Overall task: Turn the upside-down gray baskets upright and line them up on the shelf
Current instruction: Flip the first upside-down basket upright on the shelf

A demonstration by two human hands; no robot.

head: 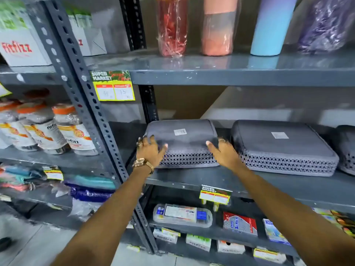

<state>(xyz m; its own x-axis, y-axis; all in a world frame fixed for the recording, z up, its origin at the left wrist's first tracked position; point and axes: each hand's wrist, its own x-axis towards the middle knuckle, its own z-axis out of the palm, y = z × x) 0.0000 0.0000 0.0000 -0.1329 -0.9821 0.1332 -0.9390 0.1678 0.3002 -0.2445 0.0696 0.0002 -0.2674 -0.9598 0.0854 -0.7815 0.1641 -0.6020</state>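
The third basket (346, 148) is running off the right edge, leaving only its left end showing. The left hand (149, 150) and right hand (223, 152) are covering the front corners of the leftmost basket (181, 139), and motion blur is smearing the fingertips (163, 145), so the grip cannot be judged. The print on the basket label (180, 132) and on the price tag (113, 86) is appearing too small and blurred to read.

We are wearing a gold watch (141, 163) on our left wrist, nearest the shelf post (92, 116), and rings on both hands; our forearms are showing bare, with no sleeves.
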